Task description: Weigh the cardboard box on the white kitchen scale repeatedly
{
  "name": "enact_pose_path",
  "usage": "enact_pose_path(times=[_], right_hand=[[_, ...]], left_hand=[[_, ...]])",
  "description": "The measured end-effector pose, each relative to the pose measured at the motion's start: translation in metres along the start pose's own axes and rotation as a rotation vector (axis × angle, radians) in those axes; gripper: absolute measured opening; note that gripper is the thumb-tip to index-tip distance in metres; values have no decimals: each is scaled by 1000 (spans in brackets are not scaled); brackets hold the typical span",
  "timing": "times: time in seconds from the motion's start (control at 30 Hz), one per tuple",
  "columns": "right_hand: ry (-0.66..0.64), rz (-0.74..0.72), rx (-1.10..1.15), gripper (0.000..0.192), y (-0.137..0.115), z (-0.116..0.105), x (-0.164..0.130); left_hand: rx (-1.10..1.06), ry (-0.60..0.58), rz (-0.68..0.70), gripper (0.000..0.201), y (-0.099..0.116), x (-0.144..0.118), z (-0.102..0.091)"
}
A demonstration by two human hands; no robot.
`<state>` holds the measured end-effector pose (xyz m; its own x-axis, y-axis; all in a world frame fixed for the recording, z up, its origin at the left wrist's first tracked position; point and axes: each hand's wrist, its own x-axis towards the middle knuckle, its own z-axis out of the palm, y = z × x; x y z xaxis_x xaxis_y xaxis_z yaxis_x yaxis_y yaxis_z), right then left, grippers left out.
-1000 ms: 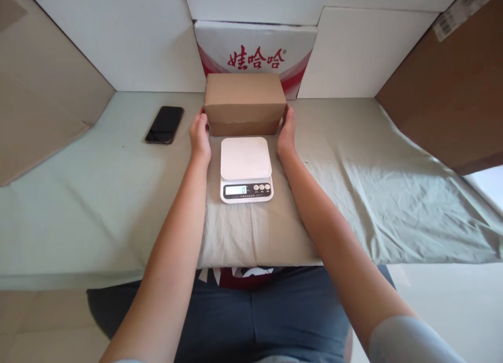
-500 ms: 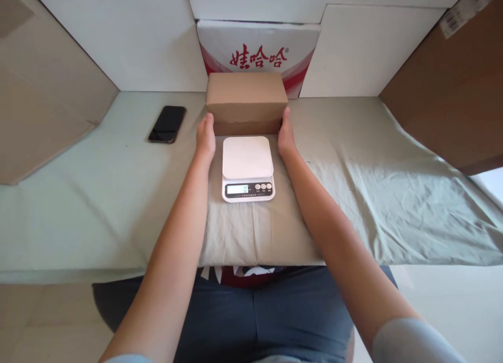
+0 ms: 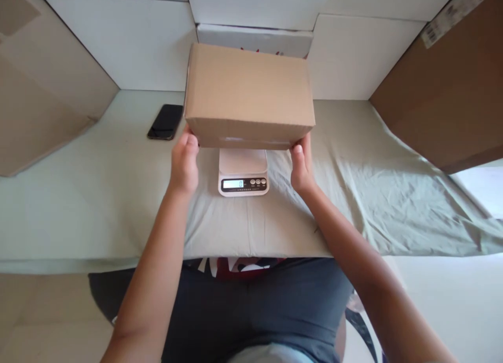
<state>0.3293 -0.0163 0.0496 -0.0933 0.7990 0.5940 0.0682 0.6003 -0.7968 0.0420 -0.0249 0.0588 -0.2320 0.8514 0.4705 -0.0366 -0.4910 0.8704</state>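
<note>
A closed brown cardboard box (image 3: 248, 93) is held up in the air between both hands, above the far part of a white kitchen scale (image 3: 242, 173). My left hand (image 3: 184, 161) grips its lower left corner and my right hand (image 3: 301, 162) its lower right corner. The scale sits on a green cloth (image 3: 353, 190) and its display reads 0. The box hides the back of the scale's platform.
A black phone (image 3: 165, 121) lies on the cloth to the left of the box. White panels (image 3: 118, 43) and a red-printed carton form the back wall. Brown cardboard sheets lean at the left (image 3: 43, 85) and right (image 3: 444, 90).
Both hands gripped the box where it stood behind the scale, then lifted it up and toward me, so that it now hangs over the scale.
</note>
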Motion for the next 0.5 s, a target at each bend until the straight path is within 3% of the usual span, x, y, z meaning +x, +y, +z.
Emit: enact_pose_path(times=[0.17, 0.3, 0.5], right_hand=[[45, 17, 2, 68, -12, 10, -20], [40, 22, 27, 62, -15, 16, -24], [74, 90, 79, 62, -10, 21, -34]], left_hand=[[28, 51, -43, 59, -3, -38, 5], [30, 187, -69, 55, -11, -47, 10], [65, 237, -102, 53, -16, -55, 14]])
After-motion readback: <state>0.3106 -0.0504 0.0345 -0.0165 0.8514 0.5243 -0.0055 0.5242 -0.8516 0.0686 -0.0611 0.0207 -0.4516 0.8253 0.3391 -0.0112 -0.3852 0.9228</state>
